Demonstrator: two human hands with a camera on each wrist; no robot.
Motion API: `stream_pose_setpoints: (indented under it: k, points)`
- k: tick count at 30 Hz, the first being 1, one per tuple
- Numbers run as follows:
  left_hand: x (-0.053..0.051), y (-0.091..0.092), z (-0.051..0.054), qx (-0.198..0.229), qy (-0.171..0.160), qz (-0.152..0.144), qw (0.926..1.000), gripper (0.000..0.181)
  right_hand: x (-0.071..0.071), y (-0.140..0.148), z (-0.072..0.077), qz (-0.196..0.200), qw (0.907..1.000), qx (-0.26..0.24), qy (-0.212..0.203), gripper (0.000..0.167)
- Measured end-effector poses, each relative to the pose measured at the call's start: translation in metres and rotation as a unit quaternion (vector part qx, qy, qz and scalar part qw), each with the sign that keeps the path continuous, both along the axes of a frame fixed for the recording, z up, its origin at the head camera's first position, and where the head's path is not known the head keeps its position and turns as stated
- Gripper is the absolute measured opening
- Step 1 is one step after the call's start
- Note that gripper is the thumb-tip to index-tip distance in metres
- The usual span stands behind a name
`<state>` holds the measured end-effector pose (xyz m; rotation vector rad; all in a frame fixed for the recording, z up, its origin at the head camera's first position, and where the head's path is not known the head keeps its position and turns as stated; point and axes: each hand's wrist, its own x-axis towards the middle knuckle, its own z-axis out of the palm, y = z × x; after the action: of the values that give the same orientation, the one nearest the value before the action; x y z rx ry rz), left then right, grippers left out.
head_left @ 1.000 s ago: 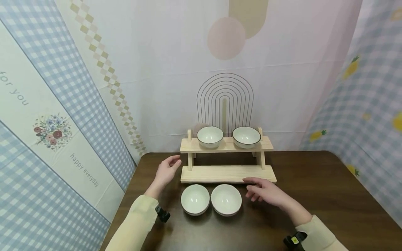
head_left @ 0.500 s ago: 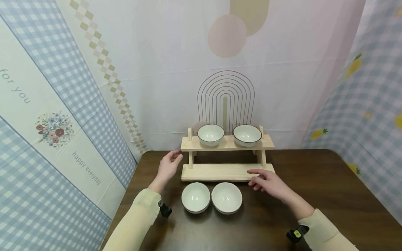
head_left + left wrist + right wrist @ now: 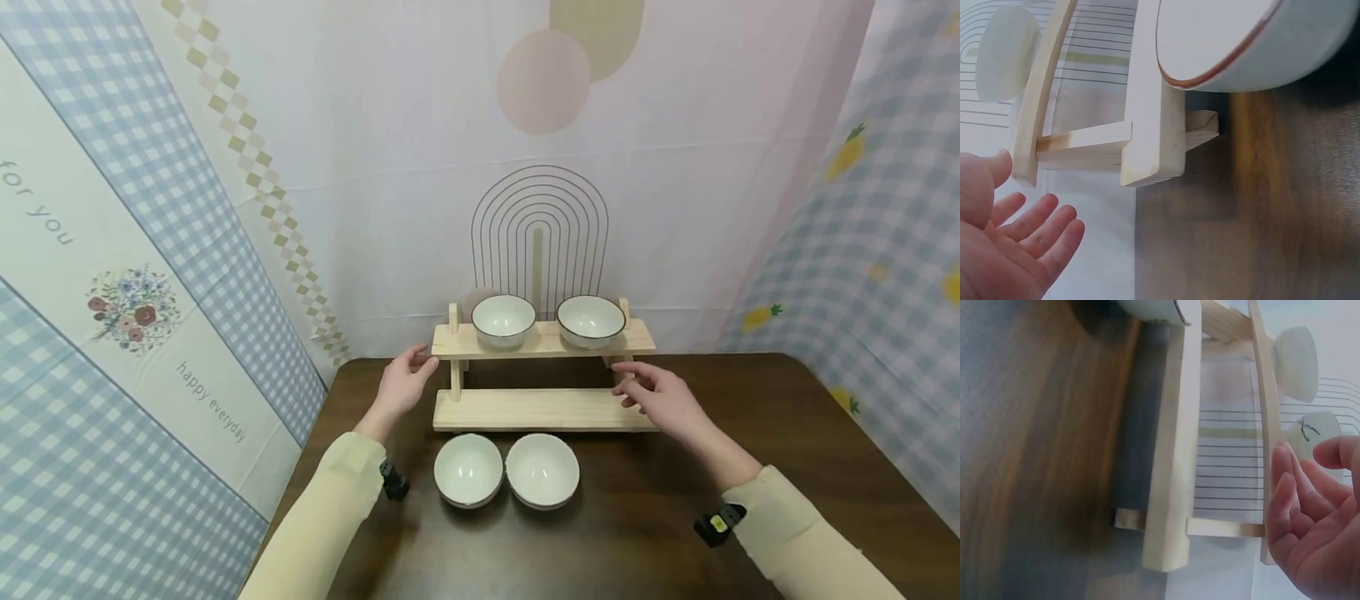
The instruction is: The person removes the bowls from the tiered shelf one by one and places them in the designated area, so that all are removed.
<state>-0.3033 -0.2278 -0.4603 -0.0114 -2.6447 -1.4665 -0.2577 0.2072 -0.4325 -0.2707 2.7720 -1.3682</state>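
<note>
Right hand (image 3: 662, 402) higher, near upper shelf (image 3: 546, 337), bowls (image 3: 468, 472) unmoved

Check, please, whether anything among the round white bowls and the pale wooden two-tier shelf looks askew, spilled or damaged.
Nothing stands out. Two round white bowls sit upright on top of the pale wooden two-tier shelf, two similar bowls on the dark brown wooden table in front. No spill or crack is visible.
</note>
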Motion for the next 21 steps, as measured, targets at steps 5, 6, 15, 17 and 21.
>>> stream_pose_setpoints:
  k: [5, 6, 15, 17, 21]
  points:
    - [-0.006, 0.002, 0.007, -0.005, 0.000, -0.003, 1.0000, 0.055, -0.007, 0.004, 0.007, -0.010, 0.9994, 0.019, 0.028, 0.042]
    - [-0.007, 0.003, 0.008, -0.007, 0.002, -0.003, 1.0000, 0.055, -0.008, 0.005, 0.009, -0.010, 0.9992, 0.023, 0.032, 0.043]
    - [-0.019, 0.002, 0.017, -0.036, -0.009, -0.005, 0.9993, 0.057, -0.022, 0.005, 0.024, -0.034, 0.9982, 0.004, 0.049, 0.048]
    - [-0.022, 0.002, 0.017, -0.041, -0.011, -0.009, 0.9991, 0.057, -0.026, 0.006, 0.025, -0.039, 0.9980, -0.004, 0.050, 0.049]
    - [-0.029, 0.005, 0.020, -0.045, -0.016, -0.016, 0.9987, 0.058, -0.036, 0.003, 0.026, -0.048, 0.9975, -0.029, 0.044, 0.053]
